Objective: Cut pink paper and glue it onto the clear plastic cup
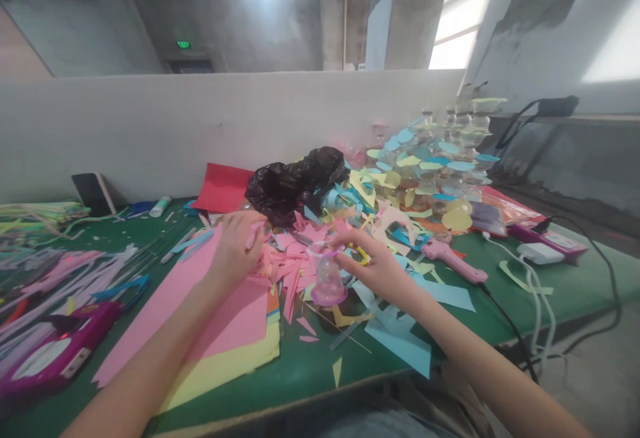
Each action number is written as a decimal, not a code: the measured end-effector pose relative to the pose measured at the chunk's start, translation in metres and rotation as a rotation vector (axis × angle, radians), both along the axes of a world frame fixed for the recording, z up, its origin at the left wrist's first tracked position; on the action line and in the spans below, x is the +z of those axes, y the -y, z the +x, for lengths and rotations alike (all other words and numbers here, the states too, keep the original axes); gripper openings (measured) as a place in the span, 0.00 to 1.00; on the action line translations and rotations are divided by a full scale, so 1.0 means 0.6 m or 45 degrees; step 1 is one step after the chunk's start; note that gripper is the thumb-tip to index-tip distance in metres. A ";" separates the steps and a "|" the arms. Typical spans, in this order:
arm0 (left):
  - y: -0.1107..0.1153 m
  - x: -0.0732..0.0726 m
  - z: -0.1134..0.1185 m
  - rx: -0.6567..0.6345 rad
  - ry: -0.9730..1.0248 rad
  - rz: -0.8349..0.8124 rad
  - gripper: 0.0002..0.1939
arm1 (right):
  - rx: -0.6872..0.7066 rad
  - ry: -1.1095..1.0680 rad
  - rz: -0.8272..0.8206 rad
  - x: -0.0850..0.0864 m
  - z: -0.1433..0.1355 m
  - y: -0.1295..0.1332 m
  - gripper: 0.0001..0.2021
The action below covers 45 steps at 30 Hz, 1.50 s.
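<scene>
Seen from the clear cup (329, 279) with its purple rim, taking twelve o'clock as straight away from the person, a black plastic bag (287, 188) slumps at eleven and a crowded cluster of clear cups and coloured paper discs (445, 165) stands at one to two. Paper scraps (293, 261) hem the cup in from nine round to four, with a pink glue gun (455, 261) and its cord at three. Pink sheets (235, 318) lie over yellow ones (225, 365) at eight; farther out that way sits a magenta device (60, 348). The green counter (280, 388) runs to its near edge at six, mostly bare there but for small scraps. The right hand (383, 268) pinches the cup's upper rim between thumb and fingers. The left hand (237, 245) rests on the pink sheets, fingers bent; whether they grip any paper is unclear.
</scene>
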<state>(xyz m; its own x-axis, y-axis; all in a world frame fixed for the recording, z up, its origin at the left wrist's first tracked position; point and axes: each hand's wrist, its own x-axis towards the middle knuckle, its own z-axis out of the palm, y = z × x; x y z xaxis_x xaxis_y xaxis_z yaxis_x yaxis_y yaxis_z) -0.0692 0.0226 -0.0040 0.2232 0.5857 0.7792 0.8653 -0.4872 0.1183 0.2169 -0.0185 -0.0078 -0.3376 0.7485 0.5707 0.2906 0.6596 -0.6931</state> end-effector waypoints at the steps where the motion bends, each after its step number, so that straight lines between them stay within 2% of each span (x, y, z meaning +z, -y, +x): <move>1: 0.008 0.000 0.015 -0.092 -0.018 -0.037 0.10 | -0.043 -0.040 0.001 0.002 0.001 -0.001 0.09; 4: 0.033 0.000 0.054 -0.412 -0.090 -0.313 0.11 | -0.188 -0.131 0.009 0.008 0.009 -0.006 0.10; 8: 0.057 -0.005 0.085 -0.640 -0.147 -0.607 0.13 | -0.332 -0.214 0.010 0.015 0.027 -0.012 0.09; 10: 0.061 -0.014 0.096 -0.660 -0.171 -0.681 0.19 | -0.358 -0.250 -0.016 0.016 0.035 -0.014 0.10; 12: 0.060 -0.025 0.106 -0.618 -0.140 -0.735 0.27 | -0.372 -0.265 -0.043 0.016 0.040 -0.015 0.11; 13: 0.059 -0.030 0.111 -0.595 -0.103 -0.775 0.28 | -0.375 -0.264 -0.046 0.016 0.042 -0.015 0.11; 15: 0.056 -0.034 0.119 -0.584 -0.016 -0.881 0.24 | -0.372 -0.258 -0.032 0.016 0.044 -0.014 0.11; 17: 0.052 -0.026 0.121 -0.588 0.061 -0.962 0.19 | -0.363 -0.248 -0.010 0.018 0.046 -0.014 0.12; 21: 0.044 0.022 0.098 -0.534 0.237 -0.890 0.16 | -0.379 -0.223 0.031 0.028 0.050 -0.013 0.11; 24: 0.033 0.061 0.071 -0.406 0.409 -0.816 0.16 | -0.385 -0.184 0.042 0.038 0.051 -0.010 0.11; 26: 0.016 0.078 0.060 -0.312 0.505 -0.739 0.17 | -0.388 -0.126 0.069 0.041 0.048 -0.004 0.10; 29: -0.025 0.084 0.059 -0.202 0.540 -0.653 0.18 | -0.329 0.010 0.151 0.038 0.036 0.007 0.08; 32: -0.069 0.076 0.072 -0.123 0.313 -0.587 0.18 | -0.230 0.223 0.240 0.027 0.015 0.016 0.06; 35: -0.086 0.062 0.087 -0.086 0.087 -0.478 0.24 | -0.162 0.471 0.323 0.010 -0.007 0.022 0.08; 37: -0.074 0.054 0.092 -0.094 0.008 -0.404 0.23 | -0.147 0.583 0.335 0.000 -0.015 0.026 0.10; 39: -0.046 0.050 0.091 -0.157 -0.012 -0.370 0.21 | -0.154 0.647 0.331 -0.006 -0.017 0.030 0.12; 45: 0.047 0.034 0.073 -0.353 0.178 -0.651 0.18 | -0.117 0.860 0.318 0.006 -0.005 0.047 0.20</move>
<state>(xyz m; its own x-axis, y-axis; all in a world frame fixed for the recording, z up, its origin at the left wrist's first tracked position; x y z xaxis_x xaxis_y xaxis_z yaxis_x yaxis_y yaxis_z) -0.0252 -0.0053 0.0162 0.3369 0.8287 0.4470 0.6731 -0.5439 0.5011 0.2139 -0.0469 -0.0043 -0.6192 0.6652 0.4172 0.6638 0.7273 -0.1744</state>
